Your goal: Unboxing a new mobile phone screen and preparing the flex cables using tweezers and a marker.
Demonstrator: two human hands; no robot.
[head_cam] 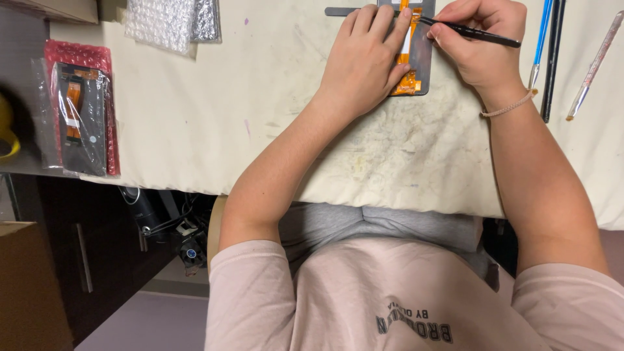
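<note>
A dark phone screen panel (421, 62) with orange flex cable lies on the stained cream work mat (273, 117) near the top edge of view. My left hand (367, 58) presses flat on its left side, fingers spread over it. My right hand (481, 42) grips a thin black tool (474, 32) like a pen, its tip pointing left onto the panel's upper part. A bead bracelet sits on the right wrist.
Slim tools (552, 58) and a brush (595, 62) lie at the right. A bagged screen part (81, 117) on red bubble wrap rests at the left edge, clear bubble wrap (166, 23) beyond it. Cables hang under the desk.
</note>
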